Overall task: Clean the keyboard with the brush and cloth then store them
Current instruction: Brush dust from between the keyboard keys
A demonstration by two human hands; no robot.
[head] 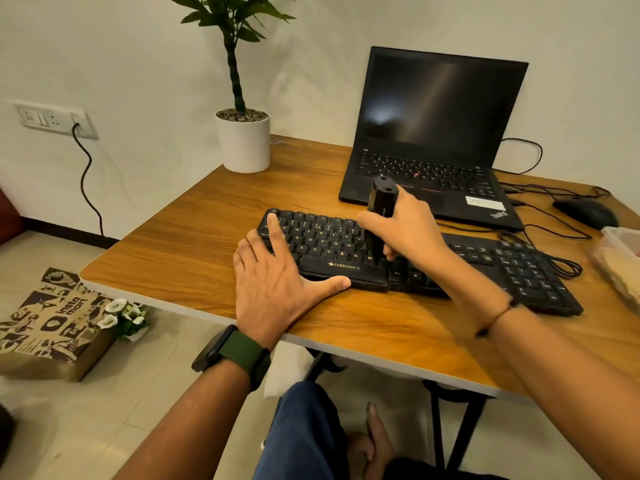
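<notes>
Brushing step underway: right hand [407, 233] grips brush [381, 202] upright on Zebronics keyboard [322, 237]; left hand [273, 278] flat, open, steadying keyboard's left end. Next: sweep rows rightward; cloth not in view.

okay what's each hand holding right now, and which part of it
The right hand grips the black brush around its handle's middle. The left hand holds nothing, resting flat on the keyboard.

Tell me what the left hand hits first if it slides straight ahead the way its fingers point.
The left hand already rests on the keyboard; sliding on, it crosses the keys, then bare table. The laptop looks off to the right.
</notes>
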